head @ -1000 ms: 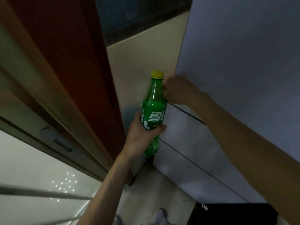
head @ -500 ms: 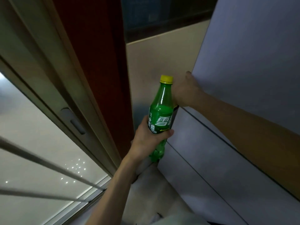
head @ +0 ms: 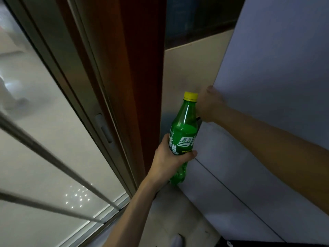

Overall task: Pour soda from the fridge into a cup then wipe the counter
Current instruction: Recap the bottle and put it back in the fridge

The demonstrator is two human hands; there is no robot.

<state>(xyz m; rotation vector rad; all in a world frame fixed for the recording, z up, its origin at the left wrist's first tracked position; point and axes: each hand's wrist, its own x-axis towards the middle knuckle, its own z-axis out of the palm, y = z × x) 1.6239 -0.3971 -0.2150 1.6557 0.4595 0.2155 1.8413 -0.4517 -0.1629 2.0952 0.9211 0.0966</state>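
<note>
A green soda bottle (head: 185, 132) with a yellow cap stands upright in my left hand (head: 170, 157), which grips it around the label. The grey fridge (head: 277, 86) fills the right side, its doors closed with thin seams between them. My right hand (head: 210, 106) rests on the left edge of the upper fridge door, fingers curled round the edge behind the bottle. No cup or counter is in view.
A frosted sliding glass door (head: 44, 148) with a bronze frame and a recessed handle (head: 105, 129) fills the left. A red-brown panel (head: 138, 77) and a beige wall (head: 192, 68) stand between door and fridge. Pale floor tiles (head: 178, 220) lie below.
The view has swung left and slightly up, showing more of the glass door. The bottle stays upright in my left hand; my right hand stays at the fridge door edge.
</note>
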